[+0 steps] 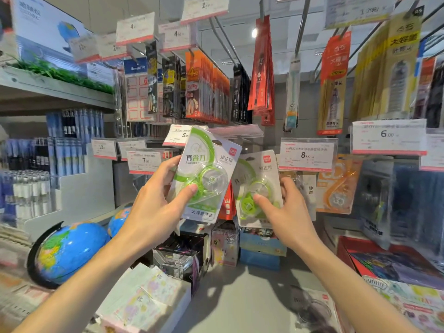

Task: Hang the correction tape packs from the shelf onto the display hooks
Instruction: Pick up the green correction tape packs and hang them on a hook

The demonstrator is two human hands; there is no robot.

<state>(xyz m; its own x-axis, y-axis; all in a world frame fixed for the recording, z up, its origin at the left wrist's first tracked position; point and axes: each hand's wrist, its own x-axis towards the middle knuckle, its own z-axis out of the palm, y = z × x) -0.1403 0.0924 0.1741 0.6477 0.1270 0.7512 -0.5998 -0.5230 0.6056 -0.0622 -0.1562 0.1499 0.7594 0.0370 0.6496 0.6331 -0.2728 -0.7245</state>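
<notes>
The left hand (153, 207) grips a green correction tape pack (204, 174), thumb across its clear blister, tilted to the right. The right hand (286, 212) pinches a second green pack (258, 188) just beside it; whether that pack hangs on a hook is hard to tell. An 8.00 price tag (306, 155) sits to the right, and a blue globe (69, 251) stands on the shelf at lower left.

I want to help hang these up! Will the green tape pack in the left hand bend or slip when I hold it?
The green tape pack probably stays fairly stiff: its flat card keeps its shape in the left hand. The clear plastic bubble looks glossy, so it may feel a bit slippery. It seems light, since thumb and fingers alone hold it up.
</notes>
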